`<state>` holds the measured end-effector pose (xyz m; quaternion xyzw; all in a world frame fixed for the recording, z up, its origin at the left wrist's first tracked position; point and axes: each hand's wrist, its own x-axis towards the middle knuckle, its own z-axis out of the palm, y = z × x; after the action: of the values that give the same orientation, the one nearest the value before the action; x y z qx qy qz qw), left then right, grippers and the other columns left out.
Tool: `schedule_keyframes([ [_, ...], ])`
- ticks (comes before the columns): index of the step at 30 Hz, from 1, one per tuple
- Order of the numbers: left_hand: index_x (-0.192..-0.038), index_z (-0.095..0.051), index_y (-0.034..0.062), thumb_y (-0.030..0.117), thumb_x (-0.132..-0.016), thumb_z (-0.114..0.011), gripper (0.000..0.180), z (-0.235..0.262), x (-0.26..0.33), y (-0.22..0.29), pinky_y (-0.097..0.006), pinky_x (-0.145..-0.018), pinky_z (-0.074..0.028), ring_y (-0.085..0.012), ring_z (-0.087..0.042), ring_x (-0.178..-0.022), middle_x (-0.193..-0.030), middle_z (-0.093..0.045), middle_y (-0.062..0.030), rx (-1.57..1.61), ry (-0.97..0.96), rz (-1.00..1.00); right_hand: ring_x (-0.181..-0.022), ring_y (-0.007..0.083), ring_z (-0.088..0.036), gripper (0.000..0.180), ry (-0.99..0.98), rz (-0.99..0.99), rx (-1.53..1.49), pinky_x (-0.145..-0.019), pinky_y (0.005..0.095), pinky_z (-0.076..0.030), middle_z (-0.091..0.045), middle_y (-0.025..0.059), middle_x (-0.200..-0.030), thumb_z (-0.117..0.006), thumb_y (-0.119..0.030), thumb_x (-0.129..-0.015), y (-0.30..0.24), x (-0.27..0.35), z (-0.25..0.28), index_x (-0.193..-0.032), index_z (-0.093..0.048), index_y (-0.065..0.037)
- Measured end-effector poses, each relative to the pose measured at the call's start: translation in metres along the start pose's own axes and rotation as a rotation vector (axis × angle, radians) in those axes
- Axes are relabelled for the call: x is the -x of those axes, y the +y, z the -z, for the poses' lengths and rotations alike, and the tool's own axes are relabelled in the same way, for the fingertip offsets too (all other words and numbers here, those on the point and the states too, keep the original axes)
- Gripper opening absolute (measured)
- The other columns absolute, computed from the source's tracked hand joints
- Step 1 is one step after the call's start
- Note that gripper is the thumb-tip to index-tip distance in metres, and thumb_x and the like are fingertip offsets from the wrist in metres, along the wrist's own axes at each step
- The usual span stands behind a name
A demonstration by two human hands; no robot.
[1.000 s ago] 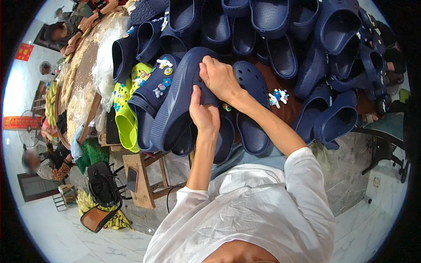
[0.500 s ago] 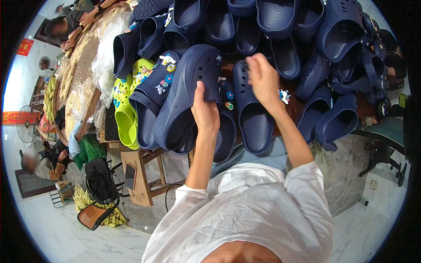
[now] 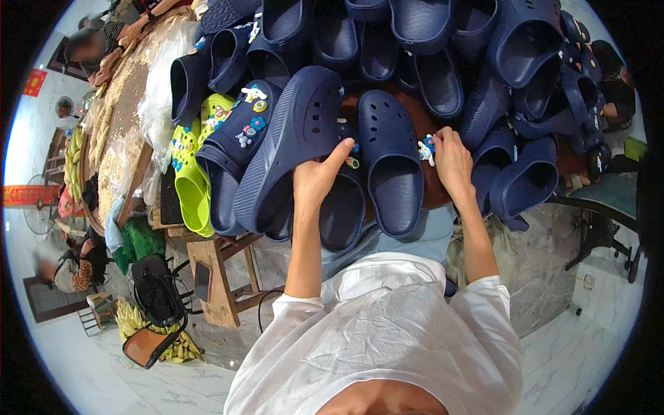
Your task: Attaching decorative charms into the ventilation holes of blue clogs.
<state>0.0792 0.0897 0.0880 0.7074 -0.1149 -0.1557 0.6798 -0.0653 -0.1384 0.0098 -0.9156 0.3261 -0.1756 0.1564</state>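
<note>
My left hand (image 3: 315, 181) is at the opening of a large navy clog (image 3: 302, 114) that lies tilted over its neighbours. Its fingers are hidden in the clog, and its thumb sticks out to the right beside the edge. My right hand (image 3: 453, 166) pinches a small cluster of blue and white shoe charms (image 3: 427, 149) at the table surface. Between my hands lies a plain navy clog (image 3: 393, 162), toe away from me, its holes bare. Left of the tilted clog is a navy clog with charms (image 3: 252, 117).
Lime green clogs (image 3: 191, 187) with charms lie at the left edge of the table. Several navy clogs (image 3: 422, 28) are piled along the far side and right. A wooden stool (image 3: 211, 290) with a phone (image 3: 203, 280) stands at the lower left. Other people are farther left.
My right hand has moved right and down from above the plain clog to the charms and closed on them. My left thumb has lifted off the tilted clog's top and swung right.
</note>
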Motion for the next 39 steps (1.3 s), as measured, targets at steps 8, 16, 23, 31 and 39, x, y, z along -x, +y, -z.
schedule_keyframes([
  [8, -0.106, -0.068, -0.0075, 0.036, -0.076, -0.084, 0.056, 0.014, -0.003, -0.002, -0.038, -0.089, -0.05, -0.0337, -0.067, -0.1, -0.105, -0.071, -0.0214, -0.564, -0.074, -0.051, -0.088, 0.0438, -0.063, 0.02, 0.108, 0.042, -0.141, -0.072, 0.0515, -0.051, -0.059, 0.0211, -0.102, -0.053, -0.016, -0.099, -0.003, 0.0, 0.002, -0.114, -0.056, -0.002],
  [16, -0.101, -0.07, -0.0067, 0.033, -0.089, -0.072, 0.042, 0.01, 0.003, -0.008, -0.035, -0.085, -0.05, -0.0241, -0.068, -0.094, -0.096, -0.072, -0.0193, -0.309, 0.061, -0.114, -0.089, 0.0355, -0.065, 0.013, 0.028, 0.175, -0.507, -0.075, 0.0419, -0.051, -0.065, 0.0157, -0.095, -0.06, -0.015, -0.095, -0.07, -0.003, 0.027, -0.098, -0.067, -0.004],
  [23, -0.061, -0.049, 0.0096, 0.029, -0.1, -0.061, 0.045, -0.009, 0.025, 0.015, -0.026, -0.052, -0.02, -0.0021, -0.03, -0.059, -0.063, -0.039, 0.0102, -0.051, 0.118, -0.147, -0.071, 0.0291, -0.065, 0.02, -0.098, 0.249, -0.845, -0.064, 0.0387, -0.048, -0.064, 0.0166, -0.084, -0.061, -0.021, -0.097, -0.134, -0.013, 0.014, -0.099, -0.066, -0.001],
  [31, -0.066, -0.051, 0.0036, 0.027, -0.104, -0.054, 0.044, -0.022, 0.032, 0.008, -0.027, -0.051, -0.026, -0.0032, -0.033, -0.06, -0.062, -0.043, 0.0073, 0.111, 0.183, -0.178, -0.075, 0.0463, -0.06, 0.052, -0.353, 0.093, -0.796, -0.067, 0.0499, -0.044, -0.059, 0.025, -0.076, -0.042, -0.048, -0.104, -0.151, -0.013, 0.017, -0.088, -0.054, 0.001],
  [39, -0.074, -0.052, 0.0023, 0.028, -0.105, -0.05, 0.041, -0.029, 0.029, 0.002, -0.026, -0.057, -0.031, -0.0042, -0.038, -0.066, -0.07, -0.048, 0.0045, 0.187, 0.364, -0.165, -0.065, 0.0329, -0.057, 0.045, -0.092, 0.103, -0.828, -0.062, 0.0417, -0.044, -0.054, 0.0171, -0.071, -0.036, -0.039, -0.108, -0.155, -0.001, -0.008, -0.092, -0.053, -0.001],
])
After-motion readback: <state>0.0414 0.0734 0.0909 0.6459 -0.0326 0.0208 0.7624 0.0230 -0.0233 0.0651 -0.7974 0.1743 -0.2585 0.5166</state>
